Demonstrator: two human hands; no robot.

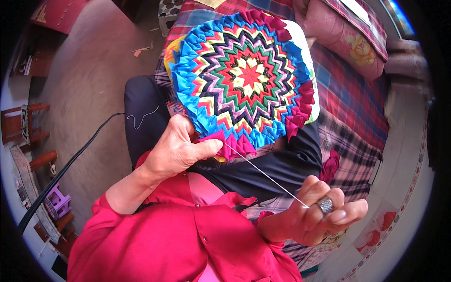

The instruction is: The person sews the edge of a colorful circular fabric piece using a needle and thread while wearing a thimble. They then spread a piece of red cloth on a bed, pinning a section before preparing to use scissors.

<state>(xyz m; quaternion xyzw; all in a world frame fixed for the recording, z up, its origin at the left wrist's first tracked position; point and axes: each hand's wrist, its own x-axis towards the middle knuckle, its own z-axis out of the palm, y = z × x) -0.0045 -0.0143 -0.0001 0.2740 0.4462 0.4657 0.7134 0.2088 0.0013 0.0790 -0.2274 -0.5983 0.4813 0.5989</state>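
1. Purple plastic stool (58,201), far left on the floor, beside a black cable (70,162) running across it.

2. Left hand (176,150): fingers pinched together on the lower edge of the patchwork disc, thumb pressing a magenta folded point (221,141).

3. Patchwork disc (244,75), held up over the lap: round, built of folded fabric triangles in concentric star rings, red at the centre, then yellow, green, black, purple and blue. The outermost magenta ring covers the top right, the right side and a short stretch at the bottom; the left rim remains blue. Judged: well along, outer ring partly unfinished.

4. Thread (265,175), pale, taut from the disc's lower edge to the right hand.

5. Right hand (319,216): fingers closed on the thread end; a needle cannot be made out. Metal thimble (325,205) on one finger.

6. Plaid bedcover (352,103) behind.
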